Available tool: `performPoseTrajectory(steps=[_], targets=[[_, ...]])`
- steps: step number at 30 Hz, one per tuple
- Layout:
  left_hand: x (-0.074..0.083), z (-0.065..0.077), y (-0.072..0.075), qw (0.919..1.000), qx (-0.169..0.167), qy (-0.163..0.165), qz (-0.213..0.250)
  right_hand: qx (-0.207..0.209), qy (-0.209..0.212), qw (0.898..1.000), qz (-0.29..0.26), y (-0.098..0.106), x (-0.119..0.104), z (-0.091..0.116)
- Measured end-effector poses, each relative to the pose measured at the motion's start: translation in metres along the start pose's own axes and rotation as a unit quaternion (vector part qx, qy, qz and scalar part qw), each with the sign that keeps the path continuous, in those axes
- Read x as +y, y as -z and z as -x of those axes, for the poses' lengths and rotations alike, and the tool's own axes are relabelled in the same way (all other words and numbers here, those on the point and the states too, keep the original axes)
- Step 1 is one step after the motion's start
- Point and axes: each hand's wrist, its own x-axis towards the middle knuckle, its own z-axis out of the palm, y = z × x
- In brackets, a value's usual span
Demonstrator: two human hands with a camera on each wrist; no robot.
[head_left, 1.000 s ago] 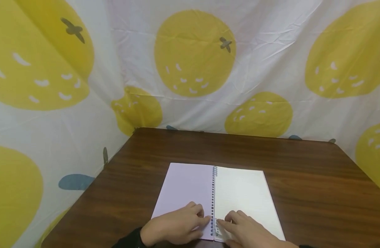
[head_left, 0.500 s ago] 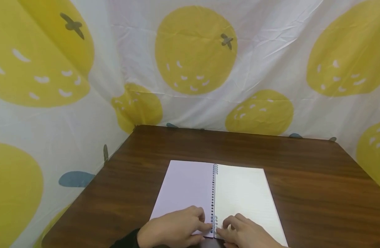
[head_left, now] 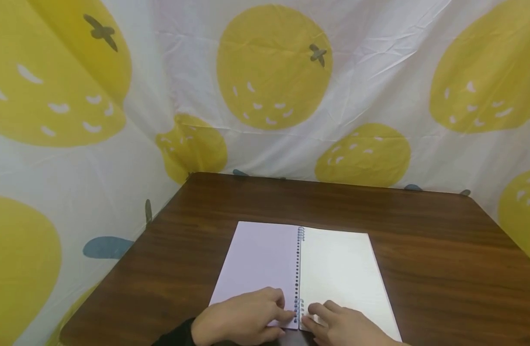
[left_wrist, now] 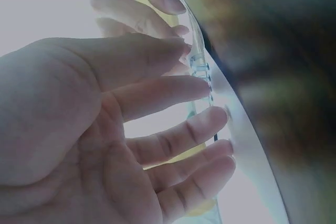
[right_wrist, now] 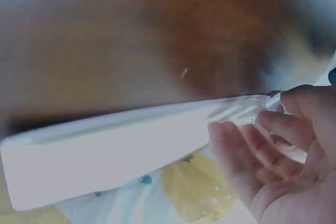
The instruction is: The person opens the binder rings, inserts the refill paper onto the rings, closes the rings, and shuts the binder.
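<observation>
A ring-bound notebook lies open on the brown table, with a pale lilac cover [head_left: 260, 254] on the left and a white page [head_left: 336, 269] on the right. Blue rings show at the top and bottom of its spine, with punched holes between. My left hand [head_left: 247, 315] rests over the lower lilac side, index fingertip at the bottom rings [head_left: 297, 307]. In the left wrist view its fingers [left_wrist: 178, 140] are only loosely bent. Opposite, my right hand [head_left: 340, 322] touches the page beside the same rings with bent fingertips. Its thumb is partly hidden in the head view.
The wooden table [head_left: 429, 259] extends behind and to both sides of the notebook. White cloth [head_left: 286, 149] printed with yellow fruit hangs along the table's back and sides.
Both hands have shifted slightly down the spine toward the near edge, fingertips still at the bottom rings. The head view has tilted a little downward. The notebook stays in place.
</observation>
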Motion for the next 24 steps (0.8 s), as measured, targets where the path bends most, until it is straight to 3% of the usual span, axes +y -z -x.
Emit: performPoseTrajectory(steps=[3,5,12,21,24], targets=[[-0.0005,0.0006,0.0003,0.9999,0.004,-0.01,-0.002,0.015,0.039,0.997,0.063,-0.0007,-0.0007,0.0],[-0.0009,0.0011,0.0009,0.9999,0.003,-0.015,0.007,0.017,0.043,0.997,0.066,-0.0014,-0.0009,0.0004],[-0.0004,0.0025,0.0027,0.9992,-0.007,-0.015,0.035,0.02,0.0,1.0,-0.01,-0.0041,-0.001,0.0025],[0.0006,0.002,0.003,0.9997,-0.003,-0.007,0.023,0.039,0.026,0.999,0.026,-0.004,0.0005,0.0026],[0.0004,0.0017,0.0011,0.9997,-0.005,-0.005,0.025,0.028,0.009,1.0,-0.006,-0.0046,-0.0001,0.0028]])
